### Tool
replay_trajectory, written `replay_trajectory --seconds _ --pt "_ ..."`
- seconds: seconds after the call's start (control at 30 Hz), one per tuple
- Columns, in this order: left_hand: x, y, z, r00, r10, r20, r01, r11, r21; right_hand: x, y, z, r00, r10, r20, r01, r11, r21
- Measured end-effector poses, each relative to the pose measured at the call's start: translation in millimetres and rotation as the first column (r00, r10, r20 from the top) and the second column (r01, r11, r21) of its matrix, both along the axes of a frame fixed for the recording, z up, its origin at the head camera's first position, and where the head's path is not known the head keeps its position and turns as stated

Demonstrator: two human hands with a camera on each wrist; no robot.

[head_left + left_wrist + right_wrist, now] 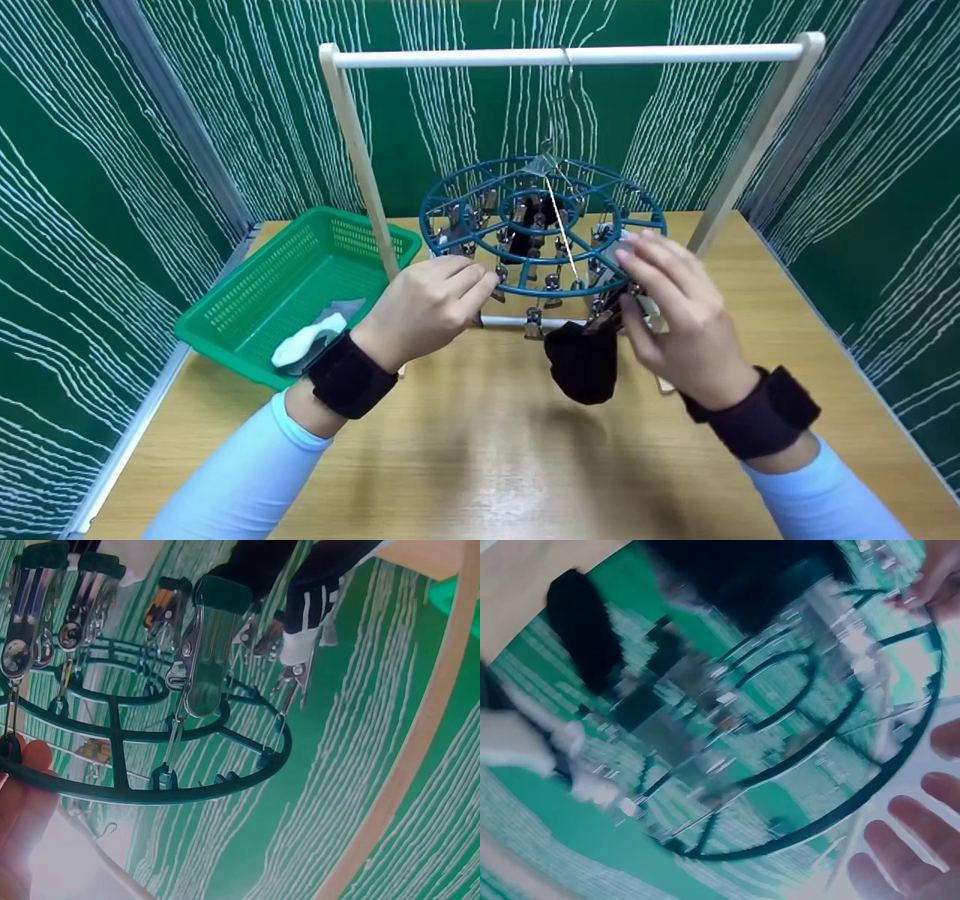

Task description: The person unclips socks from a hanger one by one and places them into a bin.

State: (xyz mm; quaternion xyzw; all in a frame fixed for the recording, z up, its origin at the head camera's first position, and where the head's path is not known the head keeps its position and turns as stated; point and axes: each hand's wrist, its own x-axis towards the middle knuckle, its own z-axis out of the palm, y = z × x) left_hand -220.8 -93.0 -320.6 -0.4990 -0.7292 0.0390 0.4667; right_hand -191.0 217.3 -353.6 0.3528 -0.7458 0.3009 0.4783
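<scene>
A round blue-green clip hanger (525,289) hangs by its hook from a white rod, with many metal clips around its rings. At the near left of its rim, my left hand (439,304) pinches the outer ring; fingertips (34,765) show at the rim in the left wrist view. Beside the right part of the rim is my right hand (679,319), its fingers apart and holding nothing; they are spread in the blurred right wrist view. A black sock (585,364) dangles from clips close to the right hand. Other dark and white socks hang farther round the rings.
At the left stands a green plastic basket (217,330) with a white and a grey cloth item (309,341) inside. The wooden rack's left post (356,150) and right post (750,157) flank the hanger. Green panels with white streaks enclose the wooden table (487,465).
</scene>
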Motion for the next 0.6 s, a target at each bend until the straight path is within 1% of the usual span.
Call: replay_trajectory --seconds 0.07,0.13,0.27,0.33,0.43,0.6 --pt "0.2 -0.3 0.0 1.0 -0.001 0.002 0.001 1.0 0.0 -5.8 8.5 -0.9 0.997 -0.057 0.052 0.055 0.997 0.047" --pt "0.4 -0.6 0.0 1.0 0.0 0.002 0.0 1.0 0.0 -11.5 15.5 -2.6 0.991 -0.095 0.096 0.089 0.994 0.067" --pt "0.1 -1.2 -0.4 1.0 0.002 -0.005 -0.002 1.0 0.001 -21.3 23.4 -8.4 0.977 -0.132 0.166 0.126 0.991 0.049" --pt "-0.2 -1.5 -0.6 1.0 0.003 -0.011 -0.002 1.0 0.003 -24.6 25.5 -10.9 0.972 -0.145 0.184 0.14 0.989 0.038" --pt "-0.7 -2.8 -1.0 1.0 0.003 -0.022 -0.003 1.0 0.009 -27.4 27.2 -13.8 0.973 -0.146 0.179 0.147 0.989 0.011" --pt "-2.8 -7.6 -2.8 1.0 0.008 -0.031 -0.007 0.999 0.032 -27.7 26.8 -16.6 0.986 -0.124 0.109 0.126 0.992 -0.015"
